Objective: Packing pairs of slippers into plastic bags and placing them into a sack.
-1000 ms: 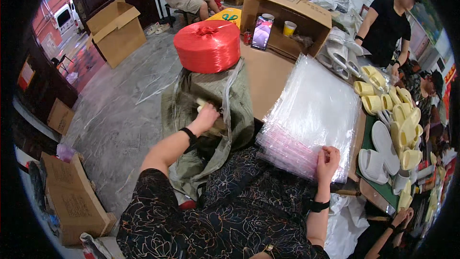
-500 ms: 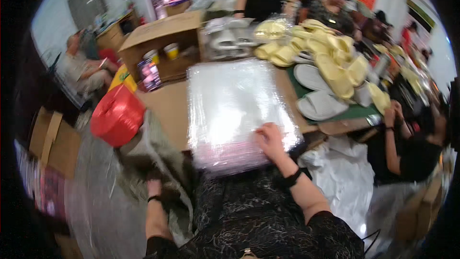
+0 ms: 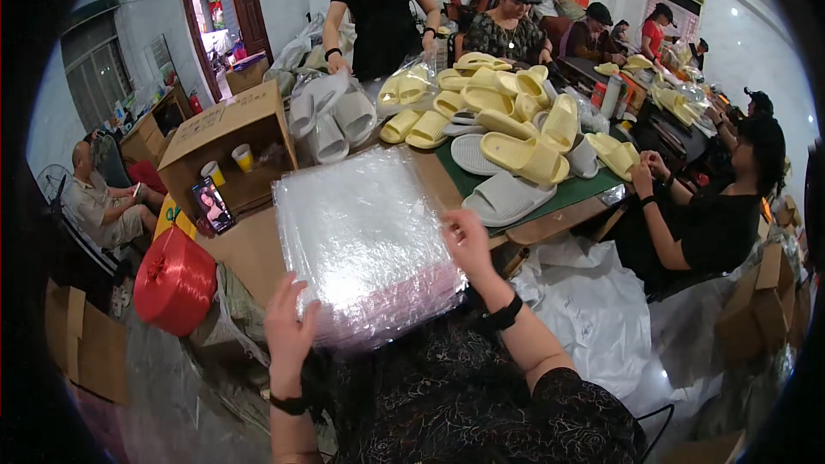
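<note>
One flat, glossy stack of clear plastic bags with pink near edges (image 3: 361, 215) lies on the brown counter (image 3: 249, 251). Left hand (image 3: 290, 320), at 7 o'clock of the stack: fingers spread wide. Right hand (image 3: 468, 245), at 3 o'clock: fingers curled narrow; whether they pinch film cannot be determined. Glare obscures individual layers. At 9 o'clock, the red cylindrical twine spool's (image 3: 179, 279) underside is hidden. Toward 2 o'clock, pale-yellow ribbed slippers (image 3: 520, 155) partly conceal grey ones (image 3: 507, 198).

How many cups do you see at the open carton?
2: the left cup, partly behind the phone, and the right cup, in the opening of the carton. Others may be hidden deeper inside.
</note>
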A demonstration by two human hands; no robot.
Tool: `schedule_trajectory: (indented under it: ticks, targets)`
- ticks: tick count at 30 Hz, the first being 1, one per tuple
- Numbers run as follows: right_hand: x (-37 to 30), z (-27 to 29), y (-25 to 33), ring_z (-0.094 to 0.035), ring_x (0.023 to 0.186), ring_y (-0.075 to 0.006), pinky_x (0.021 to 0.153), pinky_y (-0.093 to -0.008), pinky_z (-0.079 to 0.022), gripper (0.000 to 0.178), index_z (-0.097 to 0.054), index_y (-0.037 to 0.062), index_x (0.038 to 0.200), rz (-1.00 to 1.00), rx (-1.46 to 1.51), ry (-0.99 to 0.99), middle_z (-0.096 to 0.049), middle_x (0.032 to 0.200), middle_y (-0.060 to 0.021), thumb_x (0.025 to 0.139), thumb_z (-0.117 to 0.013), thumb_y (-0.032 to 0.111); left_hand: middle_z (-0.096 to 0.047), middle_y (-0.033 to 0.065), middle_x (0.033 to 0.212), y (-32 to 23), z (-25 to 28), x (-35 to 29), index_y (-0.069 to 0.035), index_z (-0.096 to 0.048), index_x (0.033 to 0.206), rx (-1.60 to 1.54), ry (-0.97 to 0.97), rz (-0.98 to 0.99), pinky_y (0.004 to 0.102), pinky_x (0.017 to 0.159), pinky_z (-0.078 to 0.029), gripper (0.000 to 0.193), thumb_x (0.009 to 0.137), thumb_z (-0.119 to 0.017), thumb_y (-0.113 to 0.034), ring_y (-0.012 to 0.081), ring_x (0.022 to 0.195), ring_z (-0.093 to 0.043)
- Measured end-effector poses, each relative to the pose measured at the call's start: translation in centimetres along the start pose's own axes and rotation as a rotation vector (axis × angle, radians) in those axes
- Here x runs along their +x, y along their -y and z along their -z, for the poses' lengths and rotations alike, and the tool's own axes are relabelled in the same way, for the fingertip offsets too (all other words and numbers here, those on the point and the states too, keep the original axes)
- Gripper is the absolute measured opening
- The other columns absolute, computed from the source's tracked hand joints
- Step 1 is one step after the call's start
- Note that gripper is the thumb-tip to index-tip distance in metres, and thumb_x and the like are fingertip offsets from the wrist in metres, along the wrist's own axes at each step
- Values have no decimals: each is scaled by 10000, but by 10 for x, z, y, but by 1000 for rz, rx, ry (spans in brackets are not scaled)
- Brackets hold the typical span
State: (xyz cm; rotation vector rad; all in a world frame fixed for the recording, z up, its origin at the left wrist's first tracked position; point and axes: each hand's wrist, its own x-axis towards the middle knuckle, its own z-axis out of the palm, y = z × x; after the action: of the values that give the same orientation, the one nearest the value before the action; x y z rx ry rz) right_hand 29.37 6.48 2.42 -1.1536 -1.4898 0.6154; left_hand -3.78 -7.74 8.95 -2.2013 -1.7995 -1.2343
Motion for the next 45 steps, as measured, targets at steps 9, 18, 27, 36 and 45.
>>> schedule_trajectory:
  ticks: [9, 18, 27, 36, 45]
  targets:
    - [105, 100, -51, -601, 1043, -364, 943, -473, -453, 531, -615, -5, 1146, -350, -995, -163, -627, 1190, -204, 794, -736, 375, -505, 163, 1422, 35, -91, 14, -114, -647, 1211, -23, 292, -148, 519, 1139, -282, 383, 884, -636, -312, 387, 1356, -411]
    - [158, 73, -10, -590, 1012, -184, 896, -327, -459, 406, -567, -83, 1202, -249, 448, -93, -643, 1149, -113, 931, -643, 209, -522, 131, 1418, 40, -101, 9, -143, -660, 1212, -146, 325, -49, 495, 1167, -231, 395, 880, -632, -353, 344, 1369, -409]
    - [123, 20, 164, -595, 863, -122, 776, -267, -501, 98, -575, 35, 998, -164, 1018, 328, -618, 994, -37, 962, -596, 124, -489, 99, 1456, 51, -105, -1, -158, -645, 1251, -53, 324, -67, 470, 1174, -230, 421, 915, -591, -405, 303, 1387, -392]
    - [72, -75, 167, -549, 742, -90, 660, -232, -449, 162, -560, 12, 1067, -308, 937, 372, -594, 904, -13, 938, -617, 92, -539, 105, 1399, 54, -111, 1, -183, -644, 1241, -53, 267, -90, 465, 1165, -249, 412, 907, -581, -416, 313, 1347, -434]
    - [2, -181, 101, -543, 868, -130, 739, -282, -473, 299, -476, -14, 1175, -187, 599, 390, -577, 1033, -68, 924, -600, 91, -498, 141, 1421, 69, -124, -5, -107, -544, 1337, -5, 376, -4, 459, 1164, -262, 578, 835, -656, -371, 330, 1367, -396]
